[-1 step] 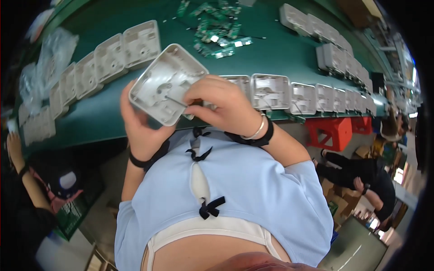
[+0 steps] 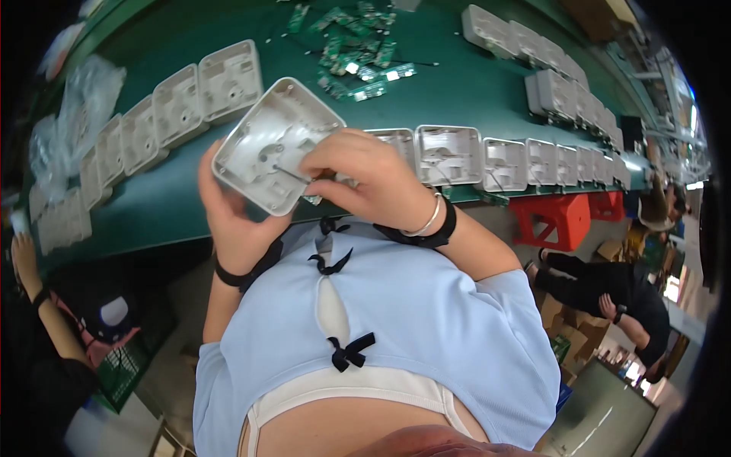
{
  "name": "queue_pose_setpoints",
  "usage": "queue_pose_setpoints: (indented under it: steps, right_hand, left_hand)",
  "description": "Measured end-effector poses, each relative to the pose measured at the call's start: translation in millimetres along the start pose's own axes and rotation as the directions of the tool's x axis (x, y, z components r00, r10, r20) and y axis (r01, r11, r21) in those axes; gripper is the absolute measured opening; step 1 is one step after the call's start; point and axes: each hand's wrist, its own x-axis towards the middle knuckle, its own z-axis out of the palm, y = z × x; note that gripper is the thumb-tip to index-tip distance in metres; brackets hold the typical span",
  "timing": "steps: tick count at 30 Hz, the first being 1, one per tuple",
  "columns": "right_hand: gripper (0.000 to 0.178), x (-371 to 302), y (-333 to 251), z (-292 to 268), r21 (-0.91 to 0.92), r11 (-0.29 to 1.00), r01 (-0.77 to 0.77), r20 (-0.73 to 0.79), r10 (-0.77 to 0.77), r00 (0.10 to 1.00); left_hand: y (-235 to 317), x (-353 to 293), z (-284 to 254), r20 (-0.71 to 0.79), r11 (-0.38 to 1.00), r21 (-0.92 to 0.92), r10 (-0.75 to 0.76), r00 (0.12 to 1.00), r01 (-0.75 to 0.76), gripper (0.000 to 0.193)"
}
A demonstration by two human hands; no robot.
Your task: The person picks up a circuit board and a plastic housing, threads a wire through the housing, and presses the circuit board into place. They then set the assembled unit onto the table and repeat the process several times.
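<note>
A square white plastic housing is held tilted above the near edge of the green table, its open side facing me. My left hand grips it by its left and lower sides. My right hand is at its right side, fingers pinched together over the rim. From the middle of the housing a thin dark cable runs to these fingertips. A bit of green circuit board shows just below them; the rest is hidden by the hand.
Rows of similar housings stand at left, along the near edge to the right, and far right. Loose circuit boards lie heaped at the back. Clear plastic bags lie left. Red stools and other people are nearby.
The whole view has shifted slightly, so things on the table sit a little further left. Both hands keep the same hold.
</note>
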Motion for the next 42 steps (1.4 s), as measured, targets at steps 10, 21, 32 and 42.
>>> queue_pose_setpoints:
  steps: [10, 21, 32, 42]
  right_hand:
    - [0.025, -13, -21, -67, -0.467, 0.856, 0.220, 0.233, -0.121, 0.965]
    - [0.023, -82, 36, -203, -0.767, 0.631, -0.116, -0.017, 0.160, 0.987]
    - [0.013, -134, 131, -288, -0.764, 0.496, -0.412, -0.148, 0.486, 0.861]
    - [0.022, -93, 86, -258, -0.895, 0.266, -0.359, -0.158, 0.563, 0.811]
  left_hand:
    - [0, 35, 40, 0.200, 0.993, -0.106, 0.067, 0.978, -0.046, 0.112]
    - [-7, 88, -18, 0.324, 0.696, 0.651, 0.106, 0.940, -0.303, 0.082]
    - [-42, 125, -40, 0.288, 0.042, 0.957, -0.014, 0.958, -0.287, 0.045]
    - [-49, 118, -46, 0.322, 0.066, 0.943, 0.074, 0.944, -0.327, 0.012]
